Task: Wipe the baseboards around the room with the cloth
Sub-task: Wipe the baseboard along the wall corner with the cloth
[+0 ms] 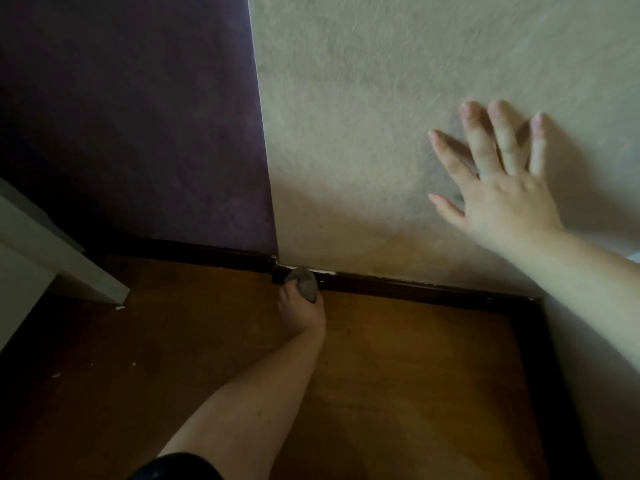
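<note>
Brown wooden floor bears pale crumbs by white furniture.

Hands: two, left hand and right hand
Cloths: one grey cloth
Baseboards: two dark runs, the baseboard and the side baseboard
Wall colours: two, purple wall and beige wall
White furniture pieces: one
</note>
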Available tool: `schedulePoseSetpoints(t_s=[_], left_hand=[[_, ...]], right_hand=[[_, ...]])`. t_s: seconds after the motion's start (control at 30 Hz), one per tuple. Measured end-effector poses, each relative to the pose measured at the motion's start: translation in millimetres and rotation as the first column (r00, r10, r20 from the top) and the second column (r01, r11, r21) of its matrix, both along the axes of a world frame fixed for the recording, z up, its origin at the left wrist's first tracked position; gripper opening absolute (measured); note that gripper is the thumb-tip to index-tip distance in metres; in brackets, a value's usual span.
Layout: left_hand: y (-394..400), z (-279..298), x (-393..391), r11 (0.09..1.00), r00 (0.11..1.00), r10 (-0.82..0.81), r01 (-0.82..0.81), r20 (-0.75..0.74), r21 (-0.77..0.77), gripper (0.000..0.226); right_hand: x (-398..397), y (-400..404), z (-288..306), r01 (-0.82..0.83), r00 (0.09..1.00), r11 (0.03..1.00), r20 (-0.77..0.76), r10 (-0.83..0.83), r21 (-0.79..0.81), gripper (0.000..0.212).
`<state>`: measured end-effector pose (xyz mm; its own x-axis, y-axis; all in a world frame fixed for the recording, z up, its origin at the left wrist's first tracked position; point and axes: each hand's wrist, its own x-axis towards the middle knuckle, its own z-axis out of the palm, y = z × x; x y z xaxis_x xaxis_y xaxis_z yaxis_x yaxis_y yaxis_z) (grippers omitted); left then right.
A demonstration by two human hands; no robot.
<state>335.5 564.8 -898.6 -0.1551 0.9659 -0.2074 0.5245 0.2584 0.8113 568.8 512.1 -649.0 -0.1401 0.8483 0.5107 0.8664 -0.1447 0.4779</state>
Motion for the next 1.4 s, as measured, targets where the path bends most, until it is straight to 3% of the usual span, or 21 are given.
schedulePoseSetpoints(t_s=[0.17, 0.33, 0.63, 0.73, 0.83, 0.9, 1.03, 1.17, 1.27, 1.4], left_hand=[[-19, -6, 30, 0.998, 0.997, -0.047, 0.049, 0.058, -0.035, 0.044], [-23, -15, 41, 0.995, 0.996, -0.091, 0.092, 0.022, -0.048, 0.042], [-41, -15, 77, 0.981, 0.990, -0.136, 0.140, 0.043, -0.132, 0.044], [-48, -17, 95, 0.935, 0.947, -0.296, 0.314, 0.122, -0.166, 0.042], [-56, -16, 106, 0.794, 0.792, -0.583, 0.603, 0.181, -0.076, 0.036], [-59, -13, 108, 0.766, 0.759, -0.630, 0.643, 0.163, -0.031, 0.035], [-59, -14, 84, 0.853, 0.851, -0.516, 0.521, 0.099, -0.027, 0.037], [-44, -26, 27, 0.980, 0.981, -0.196, 0.196, 0.001, -0.036, 0.041], [-22, -30, -6, 0.999, 0.996, 0.038, -0.040, -0.080, -0.026, 0.045], [7, -31, -23, 0.985, 0.983, 0.164, -0.168, -0.082, -0.042, 0.045]], right_hand=[[7, 3, -1, 0.014, 0.998, 1.000, 0.068, -0.014, 0.001, 0.090], [7, 10, -3, 0.035, 0.990, 0.999, 0.133, -0.037, 0.015, 0.101], [8, 6, 0, 0.040, 0.993, 0.999, 0.112, -0.036, -0.032, 0.099], [8, 5, 2, 0.037, 0.995, 0.998, 0.095, -0.032, -0.054, 0.099], [8, 5, 2, 0.034, 0.996, 0.998, 0.083, -0.029, -0.058, 0.098], [7, 5, 2, 0.025, 0.999, 0.997, 0.049, -0.021, -0.071, 0.098], [7, 4, 2, 0.019, 1.000, 0.996, -0.016, -0.020, -0.089, 0.098], [6, 4, 0, 0.007, 1.000, 0.999, -0.017, -0.008, -0.054, 0.100], [7, 5, -2, -0.005, 1.000, 1.000, -0.010, 0.005, -0.026, 0.101], [9, 6, -5, -0.026, 1.000, 1.000, -0.008, 0.025, -0.010, 0.102]])
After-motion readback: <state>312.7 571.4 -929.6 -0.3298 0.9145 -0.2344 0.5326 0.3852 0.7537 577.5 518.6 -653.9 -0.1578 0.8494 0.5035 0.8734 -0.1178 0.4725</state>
